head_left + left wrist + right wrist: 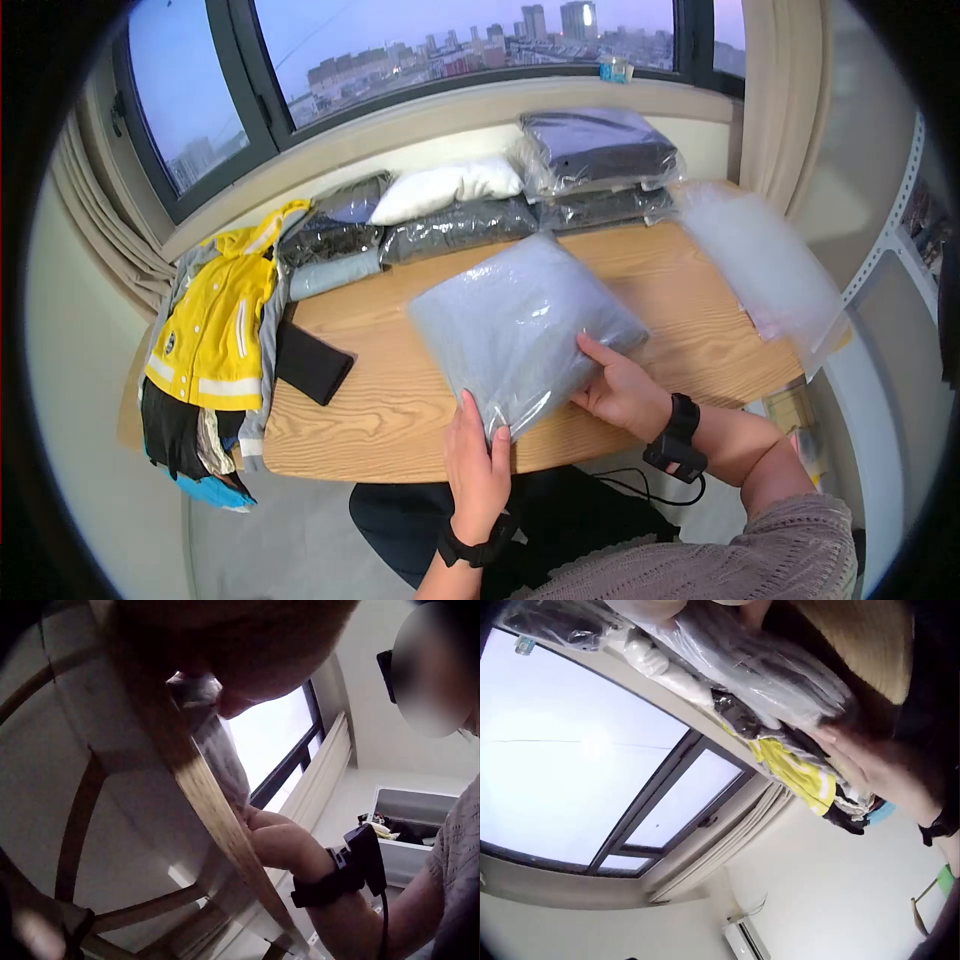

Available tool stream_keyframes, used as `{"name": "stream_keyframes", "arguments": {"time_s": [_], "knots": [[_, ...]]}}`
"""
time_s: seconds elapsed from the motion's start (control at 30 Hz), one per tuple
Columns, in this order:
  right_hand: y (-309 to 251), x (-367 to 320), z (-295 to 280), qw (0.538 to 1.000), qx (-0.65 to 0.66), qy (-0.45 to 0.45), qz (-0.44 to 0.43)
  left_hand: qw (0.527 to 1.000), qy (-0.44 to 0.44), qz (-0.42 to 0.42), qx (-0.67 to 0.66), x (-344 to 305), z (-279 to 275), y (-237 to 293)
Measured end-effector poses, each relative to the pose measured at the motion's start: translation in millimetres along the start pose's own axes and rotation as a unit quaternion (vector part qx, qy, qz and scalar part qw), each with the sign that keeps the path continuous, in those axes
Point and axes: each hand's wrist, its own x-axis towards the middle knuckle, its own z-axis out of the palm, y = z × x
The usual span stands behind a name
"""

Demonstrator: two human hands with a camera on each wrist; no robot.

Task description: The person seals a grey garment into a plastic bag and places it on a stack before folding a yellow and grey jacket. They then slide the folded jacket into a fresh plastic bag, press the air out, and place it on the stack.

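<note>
A grey-blue folded garment in a clear plastic bag (525,320) lies tilted over the near middle of the wooden table. My left hand (478,465) grips its near corner, thumb on the plastic. At the right-hand side my right hand (625,395) holds the edge, thumb on top and the other fingers beneath, partly hidden. The right wrist view shows the bagged garment (757,667) edge-on with soft folds, and the left hand (866,761) at its far end. From low down, the left wrist view catches the right hand (274,836) beside the table edge (217,817).
Several bagged garments (460,230) and a white bundle (445,188) line the window side. A yellow jacket (215,330) drapes over the left end beside a black folded item (312,362). Clear plastic bags (765,260) lie at the right, near a white metal shelf (880,250).
</note>
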Motion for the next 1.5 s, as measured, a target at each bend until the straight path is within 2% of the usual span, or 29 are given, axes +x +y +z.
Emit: {"name": "stream_keyframes", "arguments": {"time_s": [0.1, 0.17, 0.23, 0.37, 0.4, 0.43, 0.47, 0.5, 0.53, 0.57, 0.6, 0.63, 0.67, 0.73, 0.77, 0.83, 0.9, 0.97, 1.0, 1.1, 1.17, 1.23, 1.27, 1.3, 1.37, 1.4, 1.5], "knots": [[-8.5, -5.9, 15.9, 1.000, 0.012, 0.010, -0.013, 0.999, -0.018, -0.012, -0.032, -3.1, -6.1, 2.1], [-17.3, -11.8, 27.4, 0.999, 0.016, 0.025, -0.029, 0.964, 0.092, 0.009, -0.248, -10.1, -2.9, -0.1], [-34.9, -14.9, 30.0, 0.998, 0.056, -0.026, -0.026, 0.962, 0.107, 0.006, -0.252, -11.5, -1.8, -2.0], [-64.4, -50.8, 63.8, 0.999, 0.002, -0.033, -0.020, 0.956, 0.113, 0.009, -0.272, -11.4, -3.0, -3.3], [-64.8, -67.3, 81.3, 0.979, -0.118, -0.045, -0.160, 0.960, 0.105, 0.015, -0.260, -11.7, -3.4, -3.2], [-66.3, -74.2, 90.5, 0.925, -0.233, -0.055, -0.295, 0.964, 0.097, 0.022, -0.248, -11.7, -3.6, -3.4], [-80.2, -70.9, 91.8, 0.924, -0.235, -0.055, -0.297, 0.963, 0.097, 0.024, -0.250, -11.2, -3.8, -4.3], [-105.8, -65.5, 94.4, 0.951, -0.117, -0.207, -0.196, 0.963, 0.095, 0.028, -0.252, -10.7, -3.6, -5.1], [-127.8, -59.0, 100.5, 0.933, 0.007, -0.349, -0.085, 0.963, 0.092, 0.032, -0.253, -10.1, -3.2, -5.4], [-136.7, -53.8, 115.2, 0.939, -0.085, -0.240, -0.229, 0.962, 0.093, 0.033, -0.255, -10.0, -4.0, -4.3], [-146.4, -47.4, 130.5, 0.907, -0.172, -0.121, -0.364, 0.968, 0.085, 0.029, -0.234, -10.7, -5.4, -3.3], [-177.9, -25.7, 127.0, 0.928, -0.083, -0.240, -0.272, 0.974, 0.079, 0.025, -0.213, -10.7, -5.0, -4.1], [-216.6, 5.3, 115.8, 0.920, 0.007, -0.352, -0.171, 0.978, 0.088, 0.034, -0.185, -11.2, -1.9, -7.9], [-272.8, 60.8, 105.5, 0.916, 0.032, -0.330, -0.224, 0.984, 0.077, 0.037, -0.157, -10.4, -4.2, 0.1], [-275.8, 77.7, 104.9, 0.916, 0.032, -0.330, -0.226, 0.989, 0.066, 0.038, -0.130, -10.1, -4.5, 4.3], [-274.4, 110.5, 105.1, 0.906, 0.050, -0.133, -0.398, 0.988, 0.075, 0.041, -0.131, -7.7, -2.4, 5.8], [-304.3, 174.8, 45.8, 0.947, 0.044, -0.098, -0.303, 0.994, 0.067, 0.061, -0.053, -6.7, -3.2, 6.9], [-296.5, 204.5, 18.9, 0.964, 0.027, 0.044, -0.259, 0.996, 0.057, 0.056, -0.042, -6.6, -5.0, 8.7], [-278.9, 195.1, 30.2, 0.942, 0.023, 0.061, -0.328, 0.997, 0.047, 0.049, -0.031, -5.7, -4.8, 8.2], [-278.6, 200.7, 29.5, 0.943, 0.002, 0.062, -0.326, 0.998, 0.038, 0.048, -0.025, -5.6, -2.8, 6.6], [-283.6, 199.4, 26.2, 0.946, -0.017, 0.077, -0.313, 0.998, 0.009, 0.048, -0.047, -7.4, -1.4, -1.8], [-288.9, 188.2, 27.8, 0.925, -0.232, 0.158, -0.258, 0.996, -0.017, 0.053, -0.070, -7.8, 0.1, -5.0], [-289.7, 179.0, 26.2, 0.903, -0.310, 0.167, -0.247, 0.996, -0.009, 0.057, -0.061, -7.7, 0.5, -4.9], [-292.1, 170.7, 26.6, 0.903, -0.310, 0.167, -0.247, 0.997, 0.001, 0.060, -0.052, -7.9, 0.6, -4.8], [-298.5, 157.5, 22.8, 0.880, -0.394, 0.200, -0.173, 0.997, 0.003, 0.059, -0.050, -8.4, 0.4, -4.0], [-291.8, 152.1, 22.6, 0.863, -0.405, 0.231, -0.197, 0.997, 0.005, 0.059, -0.048, -8.3, 0.7, -3.0], [-279.2, 138.4, 12.5, 0.867, -0.404, 0.216, -0.196, 0.997, 0.003, 0.066, -0.043, -9.3, -0.5, -2.9]]}}
